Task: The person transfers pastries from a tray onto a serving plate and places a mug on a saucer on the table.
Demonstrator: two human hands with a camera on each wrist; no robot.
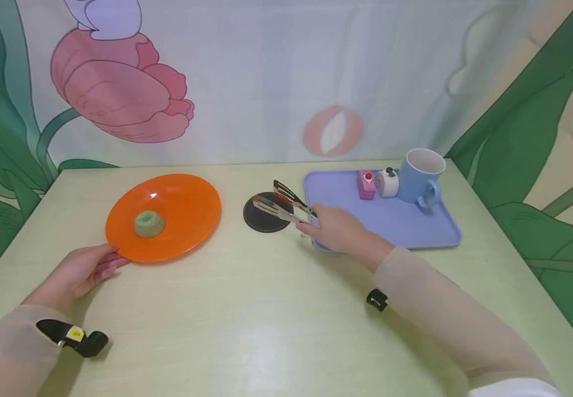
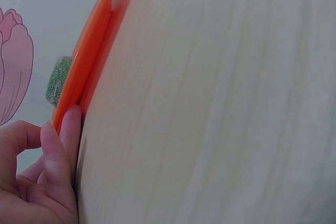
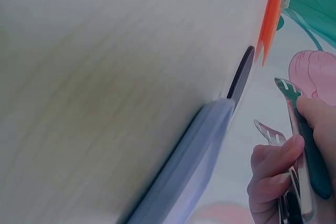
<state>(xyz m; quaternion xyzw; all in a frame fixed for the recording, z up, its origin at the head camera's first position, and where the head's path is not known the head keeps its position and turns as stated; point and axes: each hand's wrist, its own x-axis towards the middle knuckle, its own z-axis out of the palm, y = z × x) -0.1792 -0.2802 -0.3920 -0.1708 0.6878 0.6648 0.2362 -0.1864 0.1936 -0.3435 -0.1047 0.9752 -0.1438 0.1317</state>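
Observation:
My left hand [image 1: 88,268] pinches the near left rim of an orange plate [image 1: 192,220]. In the left wrist view, thumb and fingers meet at the edge of the plate [image 2: 86,66]. A small green ring-shaped cake [image 1: 149,224] sits on the plate. My right hand [image 1: 338,227] grips metal serving tongs [image 1: 279,212] above the left edge of a lavender tray [image 1: 390,231]. The tongs' slotted tips are apart with nothing between them, over a round black coaster [image 1: 265,215]. In the right wrist view the tongs [image 3: 294,129] show dark handles.
Toward the back of the tray are a pink cake slice [image 1: 366,185], a white roll cake [image 1: 388,183] and a blue mug [image 1: 412,177] with its handle toward the near right. A printed curtain [image 1: 247,82] hangs behind the pale table [image 1: 227,331].

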